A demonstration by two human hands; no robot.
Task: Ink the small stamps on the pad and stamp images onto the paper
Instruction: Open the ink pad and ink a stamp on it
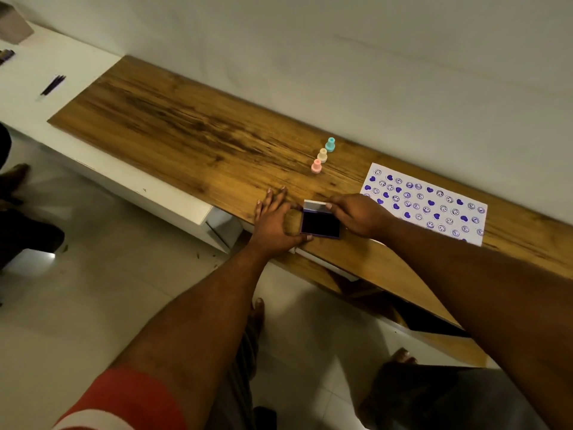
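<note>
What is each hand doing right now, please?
Left hand: open, flat on the table beside the ink pad.
Right hand: holding the lid of the ink pad.

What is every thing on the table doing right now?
ink pad: open, lid tipped up.
pink stamp: standing upright, untouched.
cream stamp: standing upright, untouched.
teal stamp: standing upright, untouched.
paper: lying flat, covered in purple hearts and smileys.
left hand: fingers straight, flat on the table beside the ink pad.
right hand: pinches the lid.
</note>
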